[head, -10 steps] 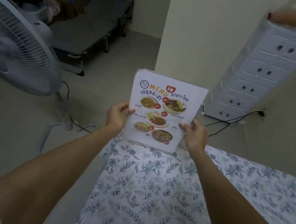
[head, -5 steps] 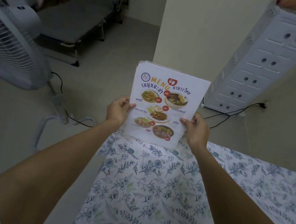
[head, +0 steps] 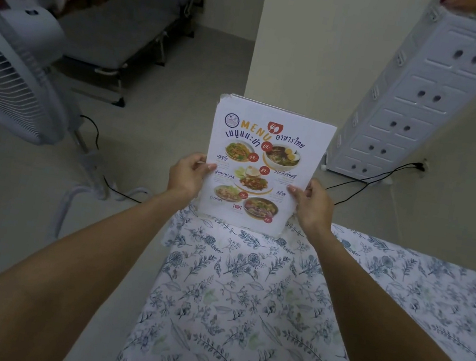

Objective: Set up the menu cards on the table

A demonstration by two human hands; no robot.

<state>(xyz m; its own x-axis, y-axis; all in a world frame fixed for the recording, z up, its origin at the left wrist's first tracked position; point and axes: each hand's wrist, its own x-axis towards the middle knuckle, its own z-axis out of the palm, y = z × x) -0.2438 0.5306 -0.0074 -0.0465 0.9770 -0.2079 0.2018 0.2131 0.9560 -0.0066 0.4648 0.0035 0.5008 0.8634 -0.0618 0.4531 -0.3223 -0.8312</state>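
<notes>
A white menu card [head: 268, 154] with food photos and the word MENU stands upright at the far corner of the table [head: 243, 304], which wears a blue floral cloth. Its lower edge is at the cloth; whether it rests there I cannot tell. My left hand [head: 186, 177] pinches the card's left edge with the thumb on its face. My right hand [head: 313, 207] grips the right edge the same way. More than one sheet or a stiff backing shows along the card's top edge.
A white standing fan [head: 8, 78] is at the left, its base and cable on the floor near the table corner. A grey folding cot [head: 123, 30] lies behind it. A white plastic drawer cabinet [head: 414, 107] stands at the right wall, with black cables [head: 370, 178] running to a socket.
The card stays in both hands and looks lower toward the table corner. The camera has tilted down and shifted slightly, so the fan slid toward the left edge of view.
</notes>
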